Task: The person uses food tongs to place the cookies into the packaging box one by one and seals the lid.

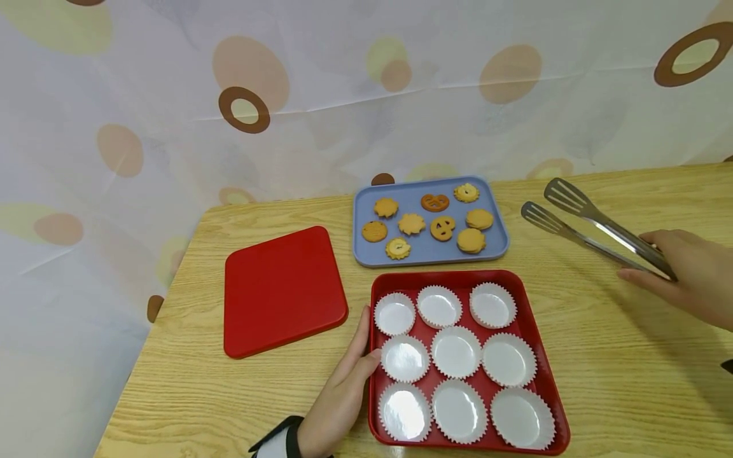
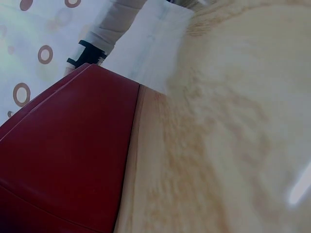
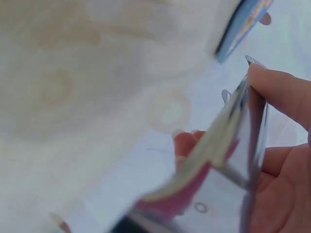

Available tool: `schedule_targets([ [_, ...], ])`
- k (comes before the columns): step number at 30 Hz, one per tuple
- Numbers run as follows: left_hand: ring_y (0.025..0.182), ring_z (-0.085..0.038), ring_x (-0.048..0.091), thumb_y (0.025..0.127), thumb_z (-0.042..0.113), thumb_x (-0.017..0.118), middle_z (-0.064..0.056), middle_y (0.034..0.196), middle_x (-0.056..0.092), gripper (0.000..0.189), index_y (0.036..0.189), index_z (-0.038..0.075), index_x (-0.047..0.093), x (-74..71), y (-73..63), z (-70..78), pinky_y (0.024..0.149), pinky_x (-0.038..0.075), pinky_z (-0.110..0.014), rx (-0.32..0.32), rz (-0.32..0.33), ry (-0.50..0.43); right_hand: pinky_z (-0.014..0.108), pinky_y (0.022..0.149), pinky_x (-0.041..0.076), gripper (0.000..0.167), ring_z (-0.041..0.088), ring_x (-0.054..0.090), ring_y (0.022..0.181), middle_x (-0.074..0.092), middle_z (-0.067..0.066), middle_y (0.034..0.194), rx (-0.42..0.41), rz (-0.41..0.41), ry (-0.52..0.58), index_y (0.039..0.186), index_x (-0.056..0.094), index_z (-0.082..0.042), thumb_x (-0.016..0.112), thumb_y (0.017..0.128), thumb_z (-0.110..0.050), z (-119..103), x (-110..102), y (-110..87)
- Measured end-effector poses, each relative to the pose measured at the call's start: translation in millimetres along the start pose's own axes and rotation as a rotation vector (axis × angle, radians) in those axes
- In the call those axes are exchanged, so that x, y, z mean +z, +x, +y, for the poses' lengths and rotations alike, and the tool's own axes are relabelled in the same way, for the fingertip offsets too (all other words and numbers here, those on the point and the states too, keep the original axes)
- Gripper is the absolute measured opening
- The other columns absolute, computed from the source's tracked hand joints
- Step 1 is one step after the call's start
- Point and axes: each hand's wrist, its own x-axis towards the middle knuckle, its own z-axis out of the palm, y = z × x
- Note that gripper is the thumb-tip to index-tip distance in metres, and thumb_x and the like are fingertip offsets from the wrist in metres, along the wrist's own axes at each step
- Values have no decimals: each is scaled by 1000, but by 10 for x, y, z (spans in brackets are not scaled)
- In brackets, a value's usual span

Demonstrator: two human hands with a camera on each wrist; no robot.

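Observation:
My right hand (image 1: pixel 695 273) holds a pair of metal tongs (image 1: pixel 615 235), gripped with the thumb on one arm and fingers on the other. Their slotted ends spread apart over the table, right of the blue tray. In the right wrist view, the shiny tongs (image 3: pixel 226 160) run up past the thumb. My left hand (image 1: pixel 343 388) touches the left side of a red square tray (image 1: pixel 529 318), fingers straight along its outer wall and thumb tip on the rim. Several white paper cups (image 1: pixel 456 352) stand inside in rows. The left wrist view shows a red wall (image 2: pixel 68 150), no hand.
Behind the red tray, a blue tray (image 1: pixel 362 251) carries several cookies (image 1: pixel 411 224), some pretzel-shaped. To the left, a flat red lid (image 1: pixel 283 292) lies on the wooden table (image 1: pixel 189 381). A patterned cloth (image 1: pixel 355 89) hangs along the back and left.

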Motion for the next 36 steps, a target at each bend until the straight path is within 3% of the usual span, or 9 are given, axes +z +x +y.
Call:
schedule_targets([
  [5,148,-22,-3,104,20,35,4,163,2,62,157,18,3,6,7,-6,118,4,-54,-1,0,9,29,44,31,69,20,43,55,51,21,75,12,-33,-51,108,52,19,61,92,-48,-134,-156,217],
  [9,148,-23,-4,104,20,34,2,163,0,62,157,17,2,8,6,-5,117,4,-55,17,-11,18,46,52,50,67,36,56,67,55,36,98,35,-97,-69,117,51,18,66,90,-41,-218,-225,422],
  [12,148,-24,-4,104,20,34,2,163,-1,62,157,18,1,2,7,-6,117,5,-55,18,-20,16,50,57,52,64,36,58,70,53,36,107,18,-129,-67,122,51,16,68,90,-38,-304,-262,563],
  [16,148,-22,-3,104,21,35,5,163,0,63,157,19,1,-2,10,-6,117,5,-54,-1,-17,18,41,51,49,59,23,51,64,56,26,97,-72,-115,-53,121,52,12,70,89,-34,-451,-300,736],
  [20,148,-22,-4,104,22,35,4,163,-1,63,157,19,1,-3,10,-5,117,5,-54,-4,-15,22,43,56,52,55,24,53,69,57,21,96,-133,-121,-22,120,54,10,71,88,-31,-595,-312,899],
  [27,148,-23,-3,104,25,37,5,163,1,64,157,22,1,-5,11,-13,117,5,-55,-12,-14,20,51,71,55,57,32,59,85,62,23,106,-164,-160,-20,122,57,6,69,88,-38,-826,-265,1168],
  [36,148,-23,-4,104,24,36,5,163,0,63,157,21,1,-15,17,-14,117,6,-55,-12,-20,32,47,75,55,61,30,62,88,61,21,113,-162,-261,35,129,54,4,68,89,-41,-1132,-130,1458],
])
